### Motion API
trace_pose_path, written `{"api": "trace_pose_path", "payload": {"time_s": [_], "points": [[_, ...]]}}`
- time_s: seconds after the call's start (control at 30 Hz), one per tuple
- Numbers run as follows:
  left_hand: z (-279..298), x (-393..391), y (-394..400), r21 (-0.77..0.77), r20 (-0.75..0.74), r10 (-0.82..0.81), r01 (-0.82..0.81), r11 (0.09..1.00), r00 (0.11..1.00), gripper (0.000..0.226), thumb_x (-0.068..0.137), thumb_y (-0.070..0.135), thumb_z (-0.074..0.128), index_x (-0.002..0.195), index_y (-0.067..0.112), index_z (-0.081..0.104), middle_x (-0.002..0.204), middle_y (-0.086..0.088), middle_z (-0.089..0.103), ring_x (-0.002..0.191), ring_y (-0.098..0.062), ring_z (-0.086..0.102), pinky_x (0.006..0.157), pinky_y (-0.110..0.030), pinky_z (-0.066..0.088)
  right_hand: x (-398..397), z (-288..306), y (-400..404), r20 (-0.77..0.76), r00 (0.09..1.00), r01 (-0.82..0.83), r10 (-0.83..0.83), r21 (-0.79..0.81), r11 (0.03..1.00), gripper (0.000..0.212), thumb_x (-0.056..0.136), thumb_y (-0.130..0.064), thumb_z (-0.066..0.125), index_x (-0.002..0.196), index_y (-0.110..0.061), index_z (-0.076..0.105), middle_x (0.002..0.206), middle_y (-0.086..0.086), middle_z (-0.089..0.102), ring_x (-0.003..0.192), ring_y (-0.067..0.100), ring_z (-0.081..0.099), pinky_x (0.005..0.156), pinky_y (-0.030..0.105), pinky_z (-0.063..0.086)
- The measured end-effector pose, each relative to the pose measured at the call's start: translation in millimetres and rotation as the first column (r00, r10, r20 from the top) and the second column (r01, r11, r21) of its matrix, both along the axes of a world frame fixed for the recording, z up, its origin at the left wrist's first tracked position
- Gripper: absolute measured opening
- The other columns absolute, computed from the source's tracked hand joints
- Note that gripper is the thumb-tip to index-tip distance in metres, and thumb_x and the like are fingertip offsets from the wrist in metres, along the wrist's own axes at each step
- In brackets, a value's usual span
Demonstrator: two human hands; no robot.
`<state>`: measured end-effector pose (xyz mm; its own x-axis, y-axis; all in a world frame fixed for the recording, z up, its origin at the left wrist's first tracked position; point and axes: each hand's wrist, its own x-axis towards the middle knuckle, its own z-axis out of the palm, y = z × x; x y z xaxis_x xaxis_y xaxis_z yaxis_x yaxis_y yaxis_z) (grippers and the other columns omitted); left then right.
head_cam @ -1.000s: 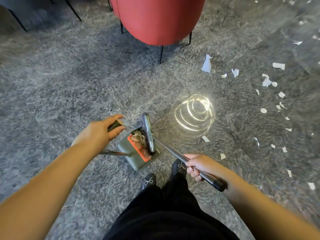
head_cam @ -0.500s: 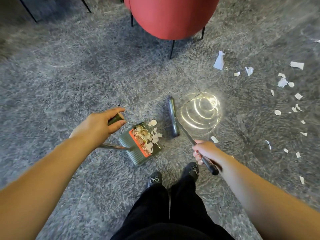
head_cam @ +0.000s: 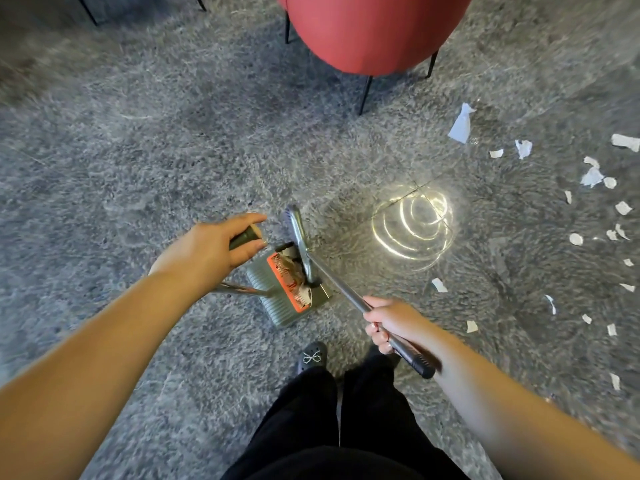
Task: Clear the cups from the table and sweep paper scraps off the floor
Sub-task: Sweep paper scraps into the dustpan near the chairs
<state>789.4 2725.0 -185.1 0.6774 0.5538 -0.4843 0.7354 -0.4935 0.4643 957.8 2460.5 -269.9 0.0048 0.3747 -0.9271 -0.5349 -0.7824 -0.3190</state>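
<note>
The person stands on a grey mottled floor (head_cam: 138,174) and looks down at both arms stretched forward. The left hand (head_cam: 207,251) curls around the dark grip at the top of the dustpan handle (head_cam: 244,233), thumb and fingers wrapped about it, while the thin metal shaft runs down under the wrist to the green dustpan (head_cam: 277,299) resting on the floor just beyond the hand. The right hand (head_cam: 388,322) clenches the shaft of the broom (head_cam: 343,289) near its black grip, with the end of the grip poking out behind the wrist. The broom head (head_cam: 299,237) lies at the open mouth of the dustpan, touching it, ahead of and between the two hands. Inside the pan, against its orange comb strip (head_cam: 287,282), sits a small heap of swept scraps, partly hidden by the broom head. The loose paper scraps (head_cam: 588,174) lie scattered over the floor to the right, well apart from the dustpan, and the nearest ones (head_cam: 439,285) rest just beyond the right hand. A bright ringed light reflection (head_cam: 414,226) shines on the floor between the broom head and the scraps. A red chair (head_cam: 374,29) on thin black legs stands at the top, and black shoes (head_cam: 311,358) show below the pan.
</note>
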Motion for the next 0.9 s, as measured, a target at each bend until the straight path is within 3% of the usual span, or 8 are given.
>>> {"api": "trace_pose_path", "payload": {"time_s": [0.13, 0.27, 0.47, 0.63, 0.8, 0.9], "points": [[6.1, -2.0, -0.7, -0.002, -0.01, 0.006, -0.006, 1.0, 1.0, 0.057, 0.072, 0.077, 0.037, 0.129, 0.069, 0.037, 0.1, 0.014, 0.065, 0.063, -0.004, 0.058, 0.052, -0.028, 0.049, 5.3, 21.0, -5.1, -0.038, 0.995, 0.092, -0.092, -0.003, 0.996, 0.038, 0.099, -0.003, 0.03, 0.13, -0.023, 0.039, 0.055, -0.002, 0.036, 0.037, 0.006, 0.031, 0.036, 0.016, 0.025], [9.4, -5.4, -0.5, 0.004, -0.028, 0.017, -0.017, 1.0, 0.999, 0.057, 0.071, 0.077, 0.036, 0.128, 0.07, 0.037, 0.096, 0.019, 0.061, 0.059, 0.0, 0.053, 0.048, -0.024, 0.042, 16.1, 31.5, -9.4, -0.012, 0.995, 0.103, -0.104, -0.021, 0.994, 0.043, 0.098, -0.004, 0.029, 0.14, -0.013, 0.024, 0.056, -0.002, 0.034, 0.038, 0.006, 0.028, 0.038, 0.017, 0.022], [5.2, -2.8, 0.7, 0.029, -0.07, 0.003, -0.001, 1.0, 0.998, 0.045, 0.087, 0.066, 0.046, 0.131, 0.067, 0.036, 0.098, 0.012, 0.062, 0.073, -0.009, 0.061, 0.061, -0.032, 0.056, 35.5, 26.4, -11.7, 0.061, 0.994, 0.097, -0.095, -0.045, 0.994, 0.051, 0.099, -0.004, 0.029, 0.146, -0.022, 0.028, 0.061, 0.0, 0.033, 0.036, 0.007, 0.03, 0.035, 0.016, 0.026], [4.2, -2.0, -1.0, 0.038, -0.08, 0.008, -0.005, 0.999, 0.997, 0.043, 0.087, 0.068, 0.046, 0.127, 0.071, 0.033, 0.09, 0.013, 0.063, 0.067, -0.009, 0.061, 0.054, -0.032, 0.055, 46.3, 2.5, 3.6, 0.168, 0.986, 0.007, 0.006, -0.074, 0.997, 0.059, 0.095, -0.001, 0.034, 0.147, -0.028, 0.028, 0.055, -0.002, 0.039, 0.039, 0.009, 0.035, 0.037, 0.02, 0.031], [3.0, -2.2, -1.2, 0.036, -0.072, 0.023, -0.021, 0.999, 0.997, 0.042, 0.086, 0.069, 0.046, 0.124, 0.074, 0.03, 0.088, 0.017, 0.061, 0.064, -0.007, 0.061, 0.048, -0.027, 0.05, 43.2, -19.3, 22.8, 0.123, 0.992, 0.011, 0.0, -0.085, 0.996, 0.059, 0.094, 0.0, 0.034, 0.146, -0.029, 0.028, 0.05, -0.003, 0.039, 0.039, 0.009, 0.036, 0.036, 0.02, 0.031], [3.6, -4.4, -2.9, 0.031, -0.062, 0.027, -0.025, 0.999, 0.998, 0.04, 0.085, 0.069, 0.046, 0.122, 0.073, 0.033, 0.086, 0.017, 0.062, 0.06, -0.008, 0.06, 0.045, -0.025, 0.047, 35.4, -20.3, 13.2, 0.046, 0.999, 0.025, -0.022, -0.061, 0.998, 0.048, 0.093, -0.001, 0.034, 0.131, -0.032, 0.034, 0.052, -0.003, 0.039, 0.038, 0.008, 0.035, 0.035, 0.019, 0.029]]}}
